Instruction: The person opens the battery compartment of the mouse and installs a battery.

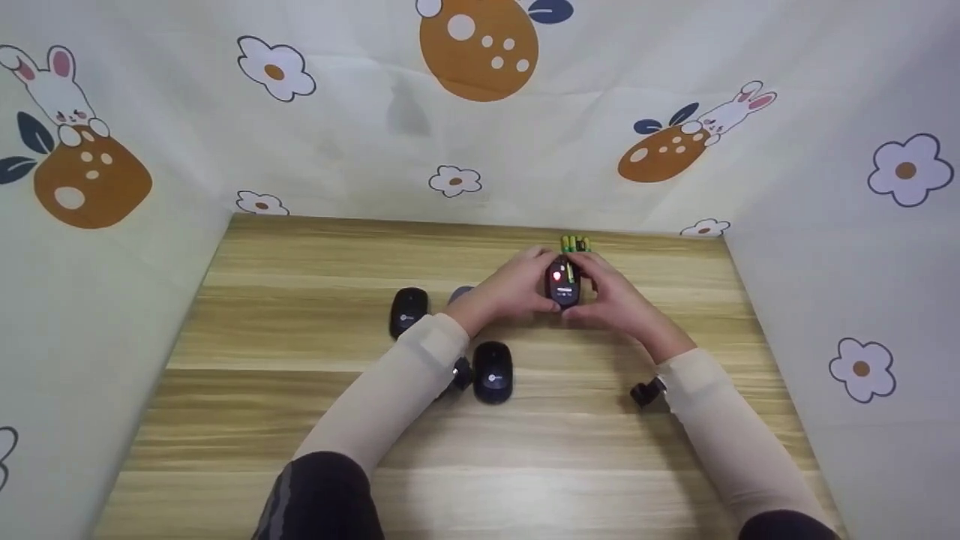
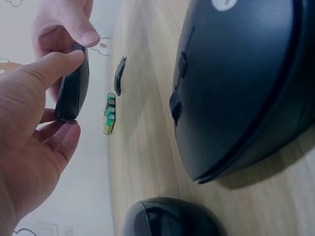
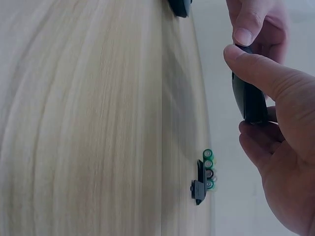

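Observation:
Above the far part of the table, both hands grip a black computer mouse (image 1: 564, 292) with its underside facing up. A red light glows on that underside, and a green-yellow battery (image 1: 570, 273) lies in its slot. My left hand (image 1: 517, 289) holds the mouse's left side with thumb and fingers. From the other side, my right hand (image 1: 611, 296) holds it likewise. Beyond the hands stands a row of several green batteries (image 1: 576, 244). A small dark cover (image 2: 119, 76) lies near them in the left wrist view; the right wrist view also shows this cover (image 3: 200, 183).
Two black mice lie on the wooden table (image 1: 300, 420): one mouse (image 1: 409, 311) left of the left forearm, another mouse (image 1: 493, 373) just right of it. A greyish mouse (image 1: 460, 292) is partly hidden by the left wrist. Patterned cloth walls (image 1: 360, 150) enclose the table.

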Tool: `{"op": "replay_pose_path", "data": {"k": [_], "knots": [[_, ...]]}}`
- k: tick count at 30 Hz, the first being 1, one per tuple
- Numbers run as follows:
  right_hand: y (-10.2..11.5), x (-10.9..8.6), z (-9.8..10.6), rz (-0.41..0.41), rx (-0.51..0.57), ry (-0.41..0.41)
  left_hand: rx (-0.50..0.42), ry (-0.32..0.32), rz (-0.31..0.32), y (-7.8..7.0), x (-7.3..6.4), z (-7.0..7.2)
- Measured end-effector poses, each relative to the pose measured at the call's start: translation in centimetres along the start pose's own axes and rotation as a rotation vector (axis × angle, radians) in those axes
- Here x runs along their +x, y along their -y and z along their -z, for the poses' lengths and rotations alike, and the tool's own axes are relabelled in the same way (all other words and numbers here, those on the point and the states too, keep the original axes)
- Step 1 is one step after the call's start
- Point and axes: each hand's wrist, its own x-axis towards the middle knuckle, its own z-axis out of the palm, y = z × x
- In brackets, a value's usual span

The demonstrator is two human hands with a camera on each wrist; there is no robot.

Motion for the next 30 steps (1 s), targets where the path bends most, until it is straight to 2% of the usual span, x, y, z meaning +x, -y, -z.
{"op": "replay_pose_path", "data": {"k": [6,12,18,30], "knots": [[-0.7,0.6,0.1,-0.02,-0.053,0.008,0.046,-0.013,-0.039,0.4,1.2,-0.2],[-1.4,1.1,0.1,-0.068,-0.109,0.03,0.081,0.001,-0.034,0.7,2.0,-0.5],[-2.3,1.5,-0.2,-0.055,-0.166,0.034,0.09,0.013,-0.011,1.3,2.5,-1.0],[-3.5,1.9,-0.3,-0.011,-0.193,0.039,0.104,0.045,0.042,1.6,3.2,-1.8]]}}
